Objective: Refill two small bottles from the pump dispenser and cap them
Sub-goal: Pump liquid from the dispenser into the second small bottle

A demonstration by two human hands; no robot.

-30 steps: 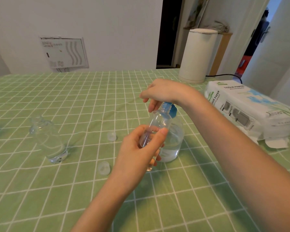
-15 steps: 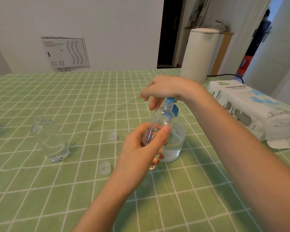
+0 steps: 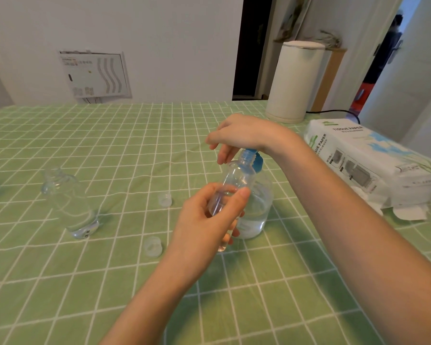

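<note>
Green checked tablecloth (image 3: 110, 150) carries one pump dispenser (image 3: 259, 210), two loose caps (image 3: 165, 199) (image 3: 152, 246) and one small bottle (image 3: 70, 202) standing at left. The left hand (image 3: 204, 220) curls its fingers and thumb round the second small bottle (image 3: 239, 175), its neck up at the blue nozzle. The right hand (image 3: 241, 133) rests on the pump head, fingers loosely drooping apart.

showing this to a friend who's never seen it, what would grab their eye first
At centre the left hand holds a small clear bottle up to the blue head of the pump dispenser, with the right hand on top of it. A second small bottle stands uncapped at left, two loose caps on the green cloth.
</note>
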